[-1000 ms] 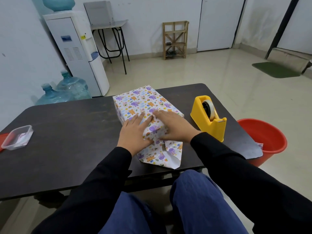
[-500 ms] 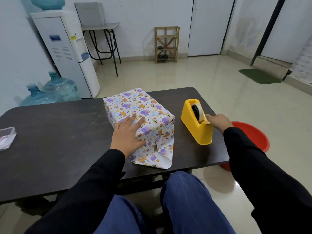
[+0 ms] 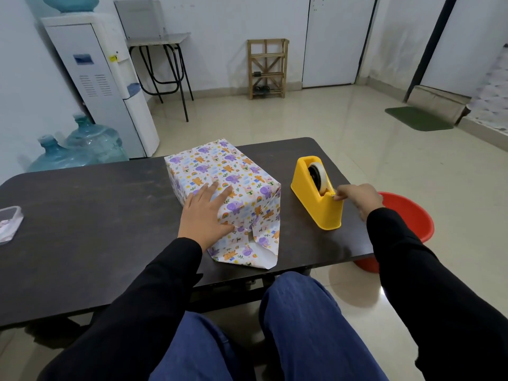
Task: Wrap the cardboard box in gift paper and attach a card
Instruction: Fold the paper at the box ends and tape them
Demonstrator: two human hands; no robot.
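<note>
Flat on the near top edge of the rectangular box wrapped in white animal-print gift paper [image 3: 233, 174]: left hand [image 3: 204, 213], fingers straight and spread, gripping nothing. Just right of the box, right hand [image 3: 357, 198], thumb and fingertips pinched at the cutter of the yellow plastic tape dispenser [image 3: 316, 207]. Beneath both hands, dark brown surface [image 3: 96, 215]. Beside the left wrist, loose pointed paper flap [image 3: 247, 251]. Past the right hand, red plastic bucket [image 3: 412, 215] on the floor.

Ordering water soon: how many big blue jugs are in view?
3. The top jug sits on the dispenser; a left jug and a right jug stand on the floor beside it, beyond the table. More may hide behind the table.
</note>
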